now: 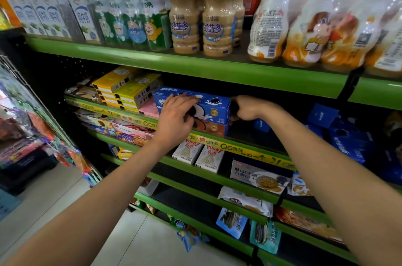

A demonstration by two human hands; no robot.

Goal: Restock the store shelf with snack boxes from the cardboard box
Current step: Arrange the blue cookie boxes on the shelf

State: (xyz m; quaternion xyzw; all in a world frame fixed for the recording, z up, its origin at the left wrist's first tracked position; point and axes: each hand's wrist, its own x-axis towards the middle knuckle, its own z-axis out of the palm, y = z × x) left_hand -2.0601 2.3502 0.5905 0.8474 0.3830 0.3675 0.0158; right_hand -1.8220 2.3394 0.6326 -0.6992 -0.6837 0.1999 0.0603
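A blue cookie snack box point(208, 105) lies flat on top of a brown box point(212, 127) on the second green shelf point(250, 148). My left hand point(177, 116) lies over the blue box's front left part, fingers bent over its top edge. My right hand point(245, 108) is curled at the box's right end, its fingertips hidden in the dark behind the box. No cardboard box is in view.
Yellow boxes point(126, 89) and a pink box point(150, 109) stand left of the blue box. Dark blue boxes point(345, 133) fill the shelf's right side. Drink bottles point(202, 15) line the shelf above. Pocky boxes point(199, 154) and snack bags sit on lower shelves. A hanging rack point(32, 117) is at left.
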